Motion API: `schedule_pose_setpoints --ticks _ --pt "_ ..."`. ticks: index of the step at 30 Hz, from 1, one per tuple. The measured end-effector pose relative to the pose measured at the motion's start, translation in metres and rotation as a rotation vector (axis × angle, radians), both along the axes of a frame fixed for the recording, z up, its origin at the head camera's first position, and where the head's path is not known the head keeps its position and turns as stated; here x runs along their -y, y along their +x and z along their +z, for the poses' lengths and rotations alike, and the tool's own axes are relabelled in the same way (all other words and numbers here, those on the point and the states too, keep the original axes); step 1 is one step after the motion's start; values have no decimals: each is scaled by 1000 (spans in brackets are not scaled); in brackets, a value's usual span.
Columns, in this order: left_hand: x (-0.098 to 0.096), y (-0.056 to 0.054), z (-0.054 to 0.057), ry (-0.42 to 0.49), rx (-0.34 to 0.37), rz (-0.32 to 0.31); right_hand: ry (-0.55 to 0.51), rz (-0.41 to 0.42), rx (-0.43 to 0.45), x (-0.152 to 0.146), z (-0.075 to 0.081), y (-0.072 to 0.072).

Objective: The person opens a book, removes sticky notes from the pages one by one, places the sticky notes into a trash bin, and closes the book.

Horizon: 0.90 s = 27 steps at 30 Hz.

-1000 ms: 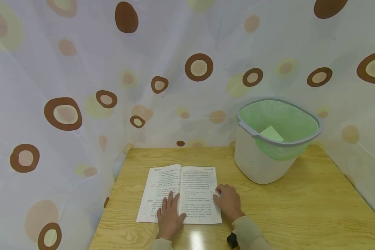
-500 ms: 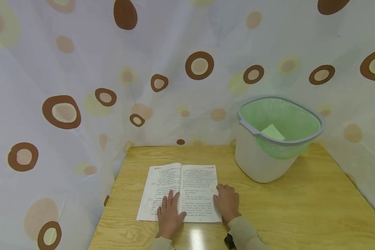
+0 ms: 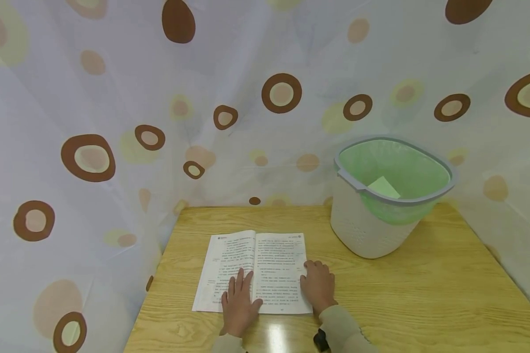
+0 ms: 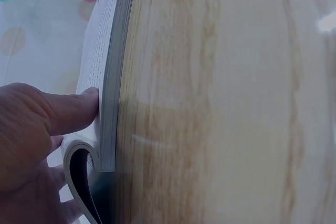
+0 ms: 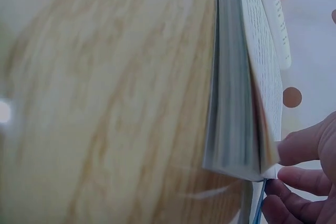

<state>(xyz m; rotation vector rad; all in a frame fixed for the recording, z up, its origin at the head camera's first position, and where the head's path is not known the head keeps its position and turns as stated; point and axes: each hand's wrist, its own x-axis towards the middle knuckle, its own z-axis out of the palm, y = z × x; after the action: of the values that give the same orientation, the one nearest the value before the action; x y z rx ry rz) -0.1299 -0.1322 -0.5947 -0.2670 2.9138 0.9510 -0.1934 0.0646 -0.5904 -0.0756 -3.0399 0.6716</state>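
An open book [image 3: 279, 269] of printed text lies on the wooden table. My left hand [image 3: 240, 306] rests on its left page, fingers spread and thumb across the spine toward the right page. In the left wrist view the thumb [image 4: 73, 111] presses the page near the lower edge, beside the curved spine. My right hand [image 3: 319, 287] is at the right edge of the book, fingers bent. The right wrist view shows that thumb [image 5: 302, 148] and curled fingers pinching the slightly raised outer pages [image 5: 268, 135]. A thin blue strip [image 5: 259, 208] shows by the fingertips.
A white bin [image 3: 366, 225] with a grey rim and a green liner stands at the back right, a pale sheet [image 3: 384, 188] inside it. A spotted curtain [image 3: 256, 122] borders the wooden table [image 3: 402, 304] at the back and sides.
My right hand and forearm have shifted slightly left and turned a little at the book's edge; the bluish bit by its thumb is hidden in the head view. The left hand stays put.
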Motion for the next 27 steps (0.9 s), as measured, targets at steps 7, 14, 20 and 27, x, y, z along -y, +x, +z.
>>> schedule_pose_setpoints --ticks 7,14,20,27 --pt "1 0 -1 1 -1 -2 -51 -16 8 1 1 -2" --pt "3 1 -4 -3 -29 1 -350 50 -82 13 13 3" --pt "3 0 -5 -18 -29 -1 -413 187 -51 26 21 11" --pt "6 -1 -6 16 -18 -39 -406 298 -81 38 26 20"
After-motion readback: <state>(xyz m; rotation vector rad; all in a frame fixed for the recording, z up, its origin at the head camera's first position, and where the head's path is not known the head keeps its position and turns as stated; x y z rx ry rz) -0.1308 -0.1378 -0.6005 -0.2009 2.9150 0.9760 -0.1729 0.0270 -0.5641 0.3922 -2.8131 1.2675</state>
